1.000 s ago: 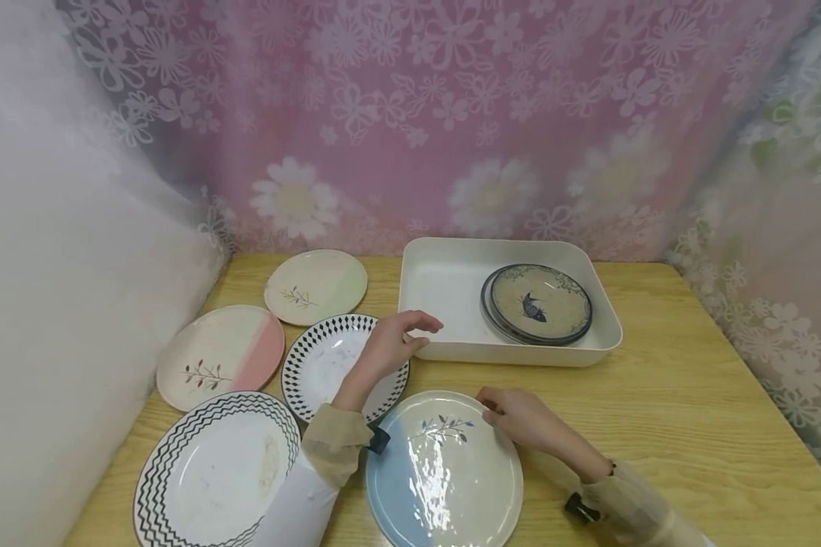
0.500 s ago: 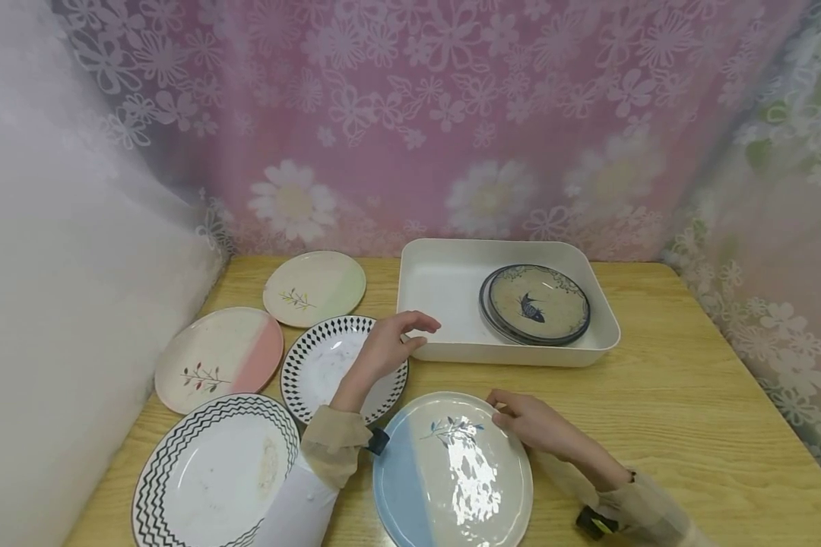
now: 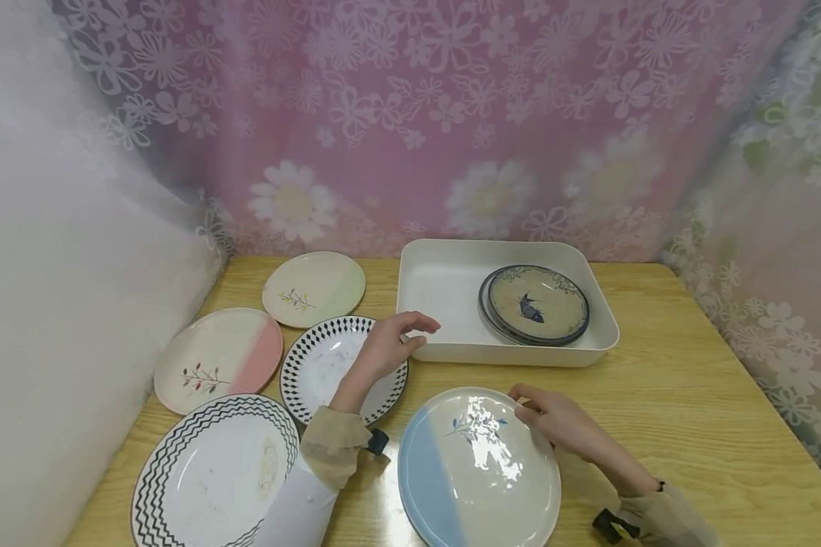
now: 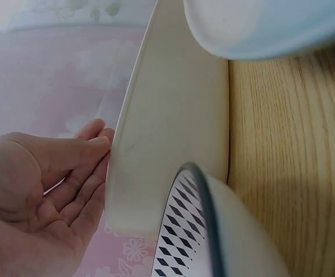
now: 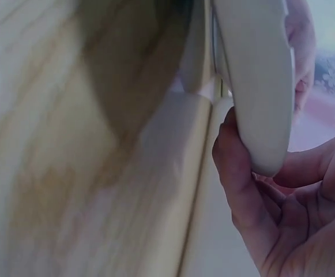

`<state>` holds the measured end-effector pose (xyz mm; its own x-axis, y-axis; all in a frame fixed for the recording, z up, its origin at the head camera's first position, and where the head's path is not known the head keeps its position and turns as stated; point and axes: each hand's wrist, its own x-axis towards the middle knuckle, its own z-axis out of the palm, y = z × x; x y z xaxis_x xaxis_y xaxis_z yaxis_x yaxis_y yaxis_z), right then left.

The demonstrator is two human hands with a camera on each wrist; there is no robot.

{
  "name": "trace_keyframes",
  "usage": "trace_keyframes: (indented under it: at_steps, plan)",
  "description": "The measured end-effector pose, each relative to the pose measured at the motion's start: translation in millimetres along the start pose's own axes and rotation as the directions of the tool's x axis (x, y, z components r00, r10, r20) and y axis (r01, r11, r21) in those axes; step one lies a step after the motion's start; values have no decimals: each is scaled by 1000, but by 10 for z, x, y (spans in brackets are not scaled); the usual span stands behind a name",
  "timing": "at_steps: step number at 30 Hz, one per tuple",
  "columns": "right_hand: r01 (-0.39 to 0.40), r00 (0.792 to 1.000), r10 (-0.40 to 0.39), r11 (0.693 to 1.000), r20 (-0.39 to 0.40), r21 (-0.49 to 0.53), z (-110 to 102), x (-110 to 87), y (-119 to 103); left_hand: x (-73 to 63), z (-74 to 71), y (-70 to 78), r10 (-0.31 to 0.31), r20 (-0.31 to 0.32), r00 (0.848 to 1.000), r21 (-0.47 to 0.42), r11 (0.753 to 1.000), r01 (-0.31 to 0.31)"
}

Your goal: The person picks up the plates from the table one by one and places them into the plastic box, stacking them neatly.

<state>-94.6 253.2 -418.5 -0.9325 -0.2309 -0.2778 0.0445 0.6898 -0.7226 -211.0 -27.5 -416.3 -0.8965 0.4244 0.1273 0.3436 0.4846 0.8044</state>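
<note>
My right hand [image 3: 554, 418] pinches the upper right rim of a round blue-and-cream plate [image 3: 486, 486] with a leaf sprig design. The right wrist view shows the thumb and fingers on both sides of the plate's edge [image 5: 262, 115], with the plate lifted above the wooden table. My left hand [image 3: 390, 346] is loosely bent at the front left corner of a white rectangular tray [image 3: 513, 355], fingertips right at its rim in the left wrist view. Beneath the left forearm lies a plate with a black diamond border [image 3: 308, 380].
Inside the tray, a small stack of fish-patterned plates [image 3: 539, 304] sits to the right. On the table's left are a pink-and-cream plate [image 3: 212, 349], a green-and-cream plate [image 3: 315, 289] and a large zigzag-rimmed plate [image 3: 212, 479]. A floral curtain [image 3: 410, 137] hangs behind.
The blue-and-cream plate has moved right, gripped by my right hand, and come away from the left forearm. The left hand stays at the tray's corner.
</note>
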Motion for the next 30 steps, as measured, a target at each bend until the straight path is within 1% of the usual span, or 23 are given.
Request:
trace_keyframes:
  at_steps: [4, 6, 9, 12, 16, 22, 24, 26, 28, 30]
  plan:
    - [-14, 999, 12, 999, -38, -31, -116, -37, 33, 5, 0, 6, 11, -4, 1000, -7, 1000, -11]
    - [-23, 999, 23, 1000, -44, -14, -178, -53, 53, 5, 2, 5, 13, -5, 1000, -13, 1000, -13]
    - [-30, 999, 33, 998, -41, 61, -284, -77, 81, 4, 8, -1, 12, -10, 1000, -27, 1000, -12]
    - [-20, 1000, 23, 989, -18, 146, -397, -99, 91, 1, 16, -11, 10, -23, 1000, -61, 998, -11]
    - [2, 1000, 1, 977, -16, 213, -529, -120, 69, -18, 27, -11, 12, -36, 999, -111, 994, -16]
    - [11, 997, 10, 963, -78, 267, -658, -83, 67, -76, 44, 46, 29, -14, 999, -172, 985, -31]
    - [17, 995, 12, 960, -104, 278, -701, -64, 72, -105, 65, 91, 18, -10, 1000, -218, 976, -20]
    - [23, 992, 15, 955, -127, 295, -742, -41, 66, -136, 87, 148, -9, -9, 1000, -259, 966, 7]
    - [31, 990, 13, 951, -141, 308, -783, -16, 58, -170, 102, 209, -42, 13, 999, -334, 942, 44]
    - [33, 988, 18, 946, -153, 322, -816, 15, 45, -202, 103, 267, -81, 52, 995, -418, 903, 95]
